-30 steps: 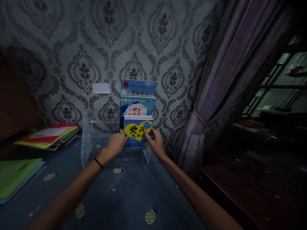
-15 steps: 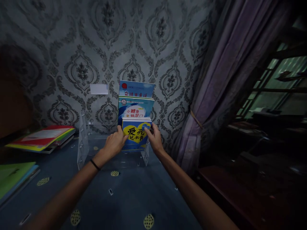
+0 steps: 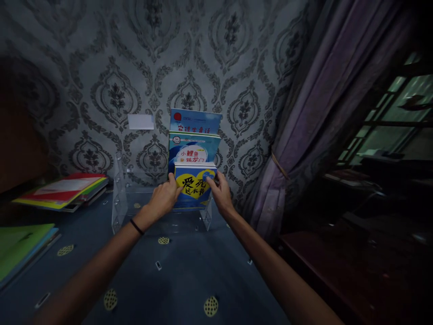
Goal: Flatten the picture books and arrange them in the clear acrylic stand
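A blue book (image 3: 194,198) with a yellow heart on its cover stands upright at the front of a clear acrylic rack (image 3: 119,194). My left hand (image 3: 164,195) grips its left edge, thumb and fingers closed on it. On the opposite edge, my right hand (image 3: 219,189) holds the same book with the thumb over the cover. Behind it rise a teal and blue book (image 3: 196,146) with red lettering and, farther back, a taller light-blue book (image 3: 198,119). The lower parts of both are hidden.
Red and yellow books (image 3: 64,192) lie stacked on the left of the blue patterned tablecloth (image 3: 182,293). A pile topped by a green book (image 3: 23,243) lies nearer. A tied purple curtain (image 3: 284,153) hangs at right, beside the patterned wall (image 3: 115,95).
The view has shifted slightly, so everything sits a little higher and further right. Both hands keep their hold on the blue book, which shows no clear movement in the rack.
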Action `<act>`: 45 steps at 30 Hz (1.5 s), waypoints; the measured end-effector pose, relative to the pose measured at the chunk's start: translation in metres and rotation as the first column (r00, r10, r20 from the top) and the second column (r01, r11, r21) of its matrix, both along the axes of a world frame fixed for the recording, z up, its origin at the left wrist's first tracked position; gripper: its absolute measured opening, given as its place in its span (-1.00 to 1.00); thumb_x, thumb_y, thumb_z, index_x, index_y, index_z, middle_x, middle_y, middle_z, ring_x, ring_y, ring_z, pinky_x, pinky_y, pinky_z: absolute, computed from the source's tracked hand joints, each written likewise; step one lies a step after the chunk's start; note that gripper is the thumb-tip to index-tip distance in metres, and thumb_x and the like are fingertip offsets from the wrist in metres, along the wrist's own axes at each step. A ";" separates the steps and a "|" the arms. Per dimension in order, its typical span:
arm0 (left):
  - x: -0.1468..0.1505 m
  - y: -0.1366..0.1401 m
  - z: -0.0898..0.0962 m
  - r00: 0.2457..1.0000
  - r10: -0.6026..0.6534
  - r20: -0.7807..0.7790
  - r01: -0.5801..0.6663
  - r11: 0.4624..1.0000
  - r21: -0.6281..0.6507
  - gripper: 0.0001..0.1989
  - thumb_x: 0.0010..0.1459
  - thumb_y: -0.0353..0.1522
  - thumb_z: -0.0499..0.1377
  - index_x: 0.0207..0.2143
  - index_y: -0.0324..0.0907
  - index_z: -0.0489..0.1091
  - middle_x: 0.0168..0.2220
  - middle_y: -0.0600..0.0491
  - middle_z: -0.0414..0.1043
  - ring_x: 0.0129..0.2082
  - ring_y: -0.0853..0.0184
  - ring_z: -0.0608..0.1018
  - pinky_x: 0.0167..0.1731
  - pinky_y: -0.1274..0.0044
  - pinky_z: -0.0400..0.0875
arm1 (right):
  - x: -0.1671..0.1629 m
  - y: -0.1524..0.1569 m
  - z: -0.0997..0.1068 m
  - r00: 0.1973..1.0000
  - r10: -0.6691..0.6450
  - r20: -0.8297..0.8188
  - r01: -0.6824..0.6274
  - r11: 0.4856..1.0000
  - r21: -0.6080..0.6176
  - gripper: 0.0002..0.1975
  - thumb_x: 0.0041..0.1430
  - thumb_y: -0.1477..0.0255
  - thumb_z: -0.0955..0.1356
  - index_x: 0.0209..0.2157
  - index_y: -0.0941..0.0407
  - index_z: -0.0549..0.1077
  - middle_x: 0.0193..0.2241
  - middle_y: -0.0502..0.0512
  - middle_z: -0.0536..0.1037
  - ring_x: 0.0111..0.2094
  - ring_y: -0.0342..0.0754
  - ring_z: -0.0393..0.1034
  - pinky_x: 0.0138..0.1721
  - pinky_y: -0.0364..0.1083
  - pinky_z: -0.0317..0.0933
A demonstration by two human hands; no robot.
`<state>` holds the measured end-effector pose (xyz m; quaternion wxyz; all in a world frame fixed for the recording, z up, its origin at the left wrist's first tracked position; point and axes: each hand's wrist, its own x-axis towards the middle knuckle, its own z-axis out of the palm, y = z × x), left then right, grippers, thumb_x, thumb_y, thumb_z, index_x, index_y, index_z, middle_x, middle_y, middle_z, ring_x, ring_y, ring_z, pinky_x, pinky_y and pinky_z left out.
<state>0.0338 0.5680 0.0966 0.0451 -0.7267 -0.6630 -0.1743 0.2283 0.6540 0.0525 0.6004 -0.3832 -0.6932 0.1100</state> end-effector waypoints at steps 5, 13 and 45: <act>-0.006 -0.002 0.004 1.000 0.004 0.005 -0.004 1.000 -0.022 -0.62 0.43 -0.20 -0.04 0.11 -0.31 0.10 -0.10 -0.32 0.57 -0.05 -0.06 0.63 -0.18 0.31 0.48 | 0.001 0.011 0.014 0.992 -0.020 -0.128 0.017 1.000 -0.025 -0.44 0.32 0.12 0.22 0.22 0.10 0.35 0.18 0.28 0.44 0.17 0.14 0.35 0.19 0.17 0.25; -0.003 -0.005 0.008 0.999 -0.002 0.049 0.003 0.999 -0.035 -0.64 0.42 -0.24 -0.02 0.11 -0.30 0.08 -0.06 -0.33 0.55 -0.02 -0.03 0.62 -0.14 0.32 0.47 | -0.001 0.020 0.021 0.993 -0.081 -0.089 0.080 0.997 -0.012 -0.46 0.34 0.12 0.18 0.19 0.10 0.42 0.17 0.27 0.47 0.20 0.15 0.34 0.24 0.22 0.20; 0.000 -0.007 0.010 0.998 -0.024 0.059 0.018 0.995 0.096 -0.32 0.39 -0.34 -0.04 0.39 -0.42 -0.29 0.04 -0.40 0.47 -0.02 -0.05 0.61 -0.09 0.26 0.46 | -0.004 -0.006 0.034 0.925 -0.246 0.288 0.188 0.958 0.217 -0.49 0.39 0.21 0.15 0.13 0.20 0.48 0.17 0.37 0.44 0.20 0.19 0.34 0.27 0.22 0.18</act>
